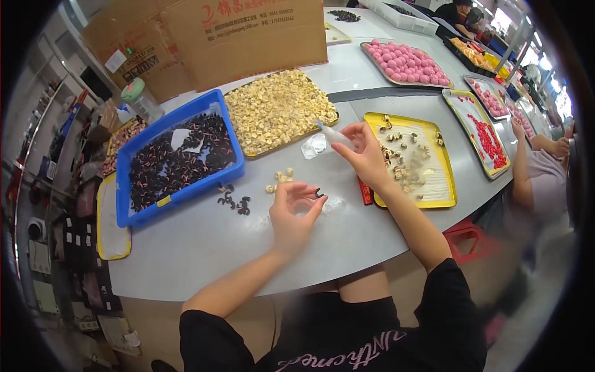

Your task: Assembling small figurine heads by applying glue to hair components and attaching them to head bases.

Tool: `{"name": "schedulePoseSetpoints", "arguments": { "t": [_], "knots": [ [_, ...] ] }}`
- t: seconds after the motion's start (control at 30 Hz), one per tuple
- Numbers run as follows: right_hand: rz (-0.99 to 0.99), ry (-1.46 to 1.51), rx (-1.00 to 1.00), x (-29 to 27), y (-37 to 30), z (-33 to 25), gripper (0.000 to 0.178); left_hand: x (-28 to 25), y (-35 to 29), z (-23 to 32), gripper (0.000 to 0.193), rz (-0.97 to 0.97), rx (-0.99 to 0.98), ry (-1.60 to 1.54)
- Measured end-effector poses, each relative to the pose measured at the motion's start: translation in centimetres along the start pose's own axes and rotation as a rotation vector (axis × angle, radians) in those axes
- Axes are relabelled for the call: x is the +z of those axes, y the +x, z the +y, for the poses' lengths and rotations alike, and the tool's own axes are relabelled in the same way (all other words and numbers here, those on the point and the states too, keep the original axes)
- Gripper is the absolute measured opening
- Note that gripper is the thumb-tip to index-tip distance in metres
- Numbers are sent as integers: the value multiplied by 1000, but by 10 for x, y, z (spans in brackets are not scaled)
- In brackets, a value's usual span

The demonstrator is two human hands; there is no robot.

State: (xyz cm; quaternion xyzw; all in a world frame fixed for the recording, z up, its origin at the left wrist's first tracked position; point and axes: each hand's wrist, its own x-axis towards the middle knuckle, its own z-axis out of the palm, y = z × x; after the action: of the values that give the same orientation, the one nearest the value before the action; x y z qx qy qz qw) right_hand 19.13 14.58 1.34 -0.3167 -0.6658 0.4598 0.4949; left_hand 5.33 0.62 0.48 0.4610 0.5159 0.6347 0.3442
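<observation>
Between the thumb and forefinger of my left hand (292,217), a small black curved piece (319,193) is pinched just above the grey table. My right hand (367,158) is closed round a small white squeeze bottle (336,136), its bluish tip pointing up and left. Several cream-coloured pieces (282,178) lie just beyond my left hand. To its left is a loose group of black pieces (235,201). Under the bottle's tip rests a crumpled white scrap (313,146). A yellow tray (443,186) with cream-and-black pieces stands beside my right forearm.
A blue bin (232,139) of black and pink pieces sits left, next to a tray of cream pieces (279,105). Cardboard boxes (260,43) and a green-lidded jar (139,99) stand behind. Trays of pink balls (406,62) and red pieces (486,139) are right, near another person (539,180).
</observation>
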Motion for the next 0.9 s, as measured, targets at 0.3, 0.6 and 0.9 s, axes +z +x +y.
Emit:
{"name": "schedulePoseSetpoints", "arguments": {
  "t": [0.3, 0.6, 0.9],
  "knots": [
    [-57, -286, 22, 8, -3, -4, 37, 0, -8, -2, 40, -106, 276, 107],
    [111, -536, -460, 19, -13, -26, 23, -2, -12, 1, 40, -107, 444, 147],
    [-554, -428, -341, 51, -28, -11, 21, 2, -17, 6, 42, -206, 610, 135]
  ]
}}
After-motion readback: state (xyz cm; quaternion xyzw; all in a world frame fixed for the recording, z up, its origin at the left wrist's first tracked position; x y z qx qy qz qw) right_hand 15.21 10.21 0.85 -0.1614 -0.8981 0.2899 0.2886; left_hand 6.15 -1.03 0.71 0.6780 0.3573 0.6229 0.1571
